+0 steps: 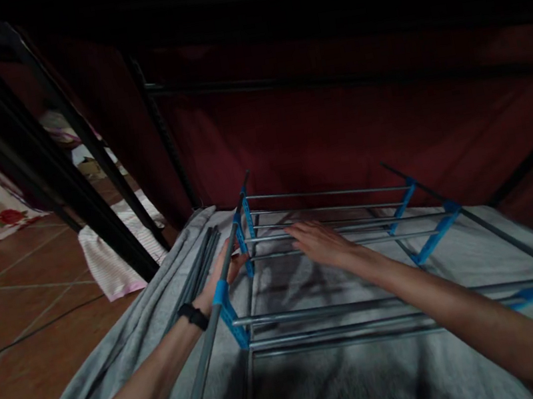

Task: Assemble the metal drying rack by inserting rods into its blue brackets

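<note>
A rack frame of grey metal tubes (324, 310) with blue plastic connectors lies in front of me. My left hand (233, 267), with a black band on the wrist, reaches under the left side tube (202, 365). Its fingers close about a blue connector (242, 244) on that side, partly hidden by the tube. Over the left part of the crossbars (352, 227) my right hand (318, 242) is held palm down, fingers stretched out; whether it touches them I cannot tell. More blue connectors (437, 236) join the crossbars to the right side tube (499, 243).
Loose grey tubes (199, 271) lie left of the frame on a grey blanket (164, 317). Dark metal posts (90, 207) stand at the left, and a dark red cloth (287, 135) hangs behind. A striped cloth (113, 251) drapes near the tiled floor (26, 312).
</note>
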Demonstrator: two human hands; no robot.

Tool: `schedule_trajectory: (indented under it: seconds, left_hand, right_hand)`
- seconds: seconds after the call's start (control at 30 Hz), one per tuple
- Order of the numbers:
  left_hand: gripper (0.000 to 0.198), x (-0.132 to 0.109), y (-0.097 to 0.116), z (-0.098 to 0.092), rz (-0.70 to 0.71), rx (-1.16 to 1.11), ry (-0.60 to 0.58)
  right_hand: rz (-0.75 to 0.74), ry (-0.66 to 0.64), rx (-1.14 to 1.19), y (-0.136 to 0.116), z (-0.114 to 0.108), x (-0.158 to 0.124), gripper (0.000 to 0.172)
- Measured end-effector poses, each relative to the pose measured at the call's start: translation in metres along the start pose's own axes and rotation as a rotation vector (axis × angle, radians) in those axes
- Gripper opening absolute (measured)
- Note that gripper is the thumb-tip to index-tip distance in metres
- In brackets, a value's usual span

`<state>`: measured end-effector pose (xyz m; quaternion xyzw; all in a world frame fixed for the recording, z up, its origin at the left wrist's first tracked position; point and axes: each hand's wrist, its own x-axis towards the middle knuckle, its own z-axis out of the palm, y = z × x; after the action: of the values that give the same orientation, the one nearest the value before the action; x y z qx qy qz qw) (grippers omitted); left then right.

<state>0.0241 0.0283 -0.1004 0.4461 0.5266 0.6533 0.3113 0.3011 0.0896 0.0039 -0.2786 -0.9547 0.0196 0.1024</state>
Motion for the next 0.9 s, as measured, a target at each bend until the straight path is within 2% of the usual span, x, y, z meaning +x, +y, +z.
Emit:
schedule_trajectory:
  seconds: [0.1,0.17,0.23,0.33,0.43,0.6,0.67,0.9]
  left_hand:
    - [0.027,0.015,-0.016,0.008,0.057,0.082,-0.034]
    - [0.022,0.022,-0.026,0.008,0.098,0.107,-0.01]
    - [0.024,0.026,-0.034,0.007,0.126,0.106,0.01]
    - [0.027,0.028,-0.038,0.006,0.128,0.09,-0.006]
    - [0.023,0.024,-0.026,0.011,0.125,0.109,0.006]
    - [0.006,0.013,0.015,0.026,0.185,0.262,0.03]
    - [0.005,0.008,0.025,0.03,0.207,0.307,0.043]
    - [0.01,0.003,0.031,0.036,0.173,0.286,0.079]
  right_hand:
    - [-0.016,-0.1,-0.056,0.002,0.026,0.037,0.036]
    - [-0.008,-0.14,-0.074,0.001,0.038,0.051,0.032]
    - [0.006,-0.144,-0.076,0.001,0.043,0.058,0.032]
    - [-0.005,-0.097,-0.073,0.004,0.039,0.06,0.032]
    - [-0.008,-0.078,-0.058,0.007,0.029,0.06,0.031]
    - [-0.004,-0.091,-0.044,0.009,0.022,0.062,0.031]
    - [0.006,-0.087,-0.045,0.01,0.022,0.063,0.031]
    - [0.0,-0.091,-0.051,0.011,0.021,0.064,0.032]
